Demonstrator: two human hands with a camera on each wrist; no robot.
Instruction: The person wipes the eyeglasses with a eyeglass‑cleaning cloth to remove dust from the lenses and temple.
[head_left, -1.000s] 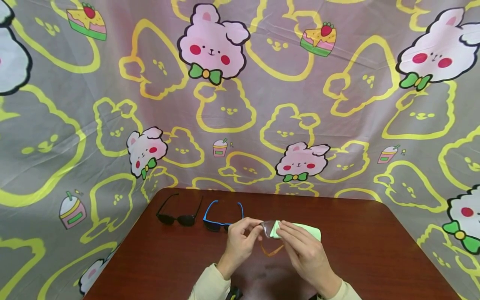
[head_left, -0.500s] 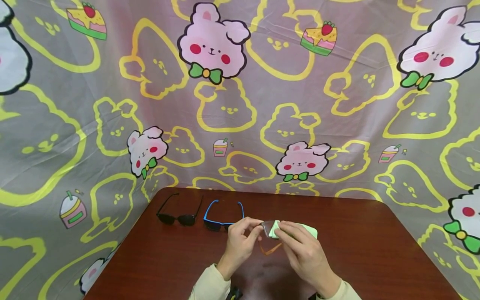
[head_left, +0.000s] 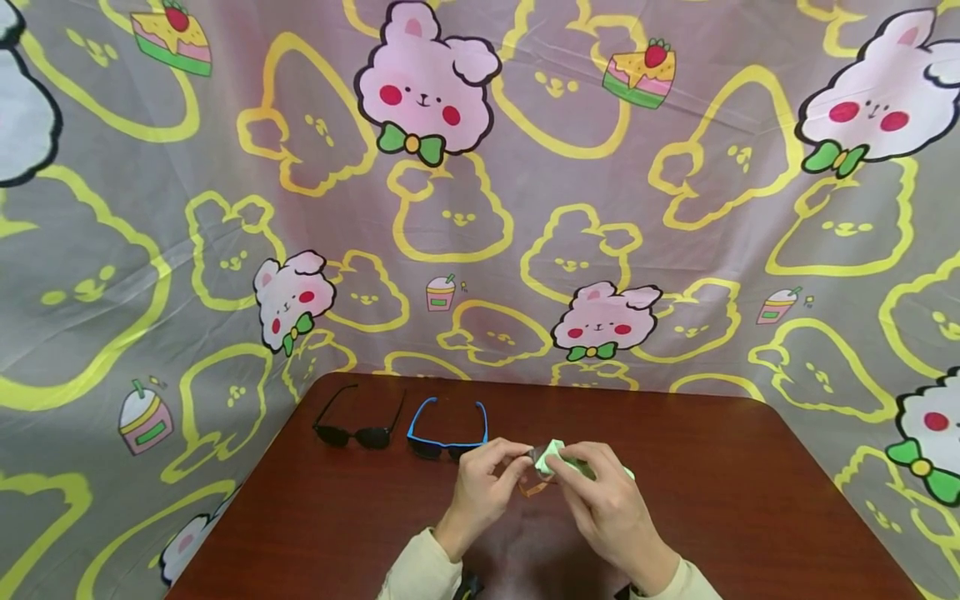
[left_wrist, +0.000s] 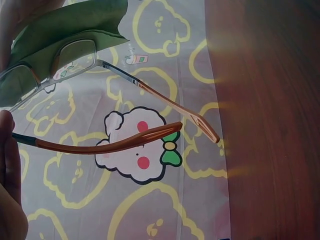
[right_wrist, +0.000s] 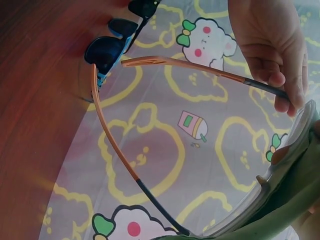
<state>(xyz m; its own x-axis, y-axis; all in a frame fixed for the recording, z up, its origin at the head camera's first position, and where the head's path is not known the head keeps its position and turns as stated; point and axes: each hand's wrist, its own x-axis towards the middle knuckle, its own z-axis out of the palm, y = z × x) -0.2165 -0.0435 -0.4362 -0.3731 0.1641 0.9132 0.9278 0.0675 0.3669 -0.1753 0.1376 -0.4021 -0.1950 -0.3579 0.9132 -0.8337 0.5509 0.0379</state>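
A pair of clear-lensed eyeglasses (left_wrist: 105,147) with orange temple tips is held up in front of me, its temples unfolded. My left hand (head_left: 480,483) pinches one end of the frame near the hinge, as the right wrist view also shows. With curled fingers, my right hand (head_left: 611,504) grips a light green cloth (head_left: 551,458), which lies over the lenses. In the left wrist view, this cloth drapes behind and above the frame. Seen from the right wrist, it covers much of the front of the lenses, and my right fingers are mostly hidden.
Black sunglasses (head_left: 352,437) rest on the brown table (head_left: 360,517) at the back left. Beside them lie blue-framed sunglasses (head_left: 446,446), just beyond my left hand. A patterned curtain (head_left: 465,217) stands around the table's back and sides.
My right hand has shifted slightly left, and the cloth has bunched closer to my left fingers. Less of the lens and the orange temples shows in the head view.
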